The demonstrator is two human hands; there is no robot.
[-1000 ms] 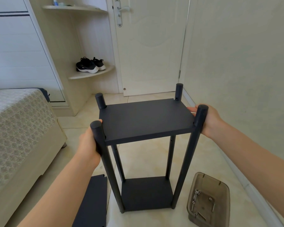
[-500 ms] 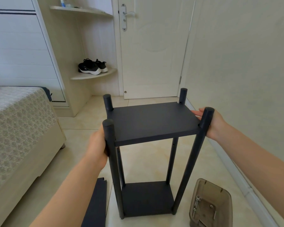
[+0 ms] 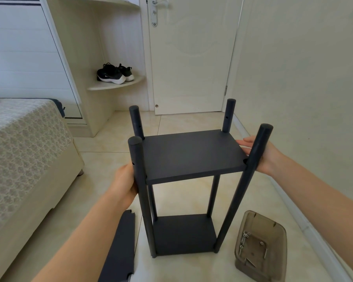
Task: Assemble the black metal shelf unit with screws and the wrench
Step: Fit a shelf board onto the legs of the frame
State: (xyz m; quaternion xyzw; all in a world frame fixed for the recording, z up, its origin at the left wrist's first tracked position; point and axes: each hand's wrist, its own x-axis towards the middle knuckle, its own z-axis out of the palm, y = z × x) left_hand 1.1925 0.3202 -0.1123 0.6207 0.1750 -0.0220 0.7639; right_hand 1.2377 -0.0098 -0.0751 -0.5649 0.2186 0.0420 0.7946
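Note:
The black shelf unit stands upright on the tiled floor, with four round posts and a bottom shelf [image 3: 183, 235] fixed between them. A second black shelf board [image 3: 192, 153] sits level between the posts, well below their tops. My left hand [image 3: 123, 182] holds the board's left edge beside the front-left post [image 3: 143, 210], its fingers hidden under the board. My right hand [image 3: 267, 157] lies with straight fingers against the board's right edge, behind the front-right post [image 3: 236, 200]. No wrench can be made out.
Another black panel [image 3: 120, 245] lies flat on the floor at the unit's left. A smoky plastic tray [image 3: 273, 226] holding several screws [image 3: 245, 236] sits at its right, near the wall. A bed [image 3: 25, 149] fills the left side; a door [image 3: 192, 58] is behind.
The shelf board has slid down the posts with both hands on it, so more of each post now stands above it.

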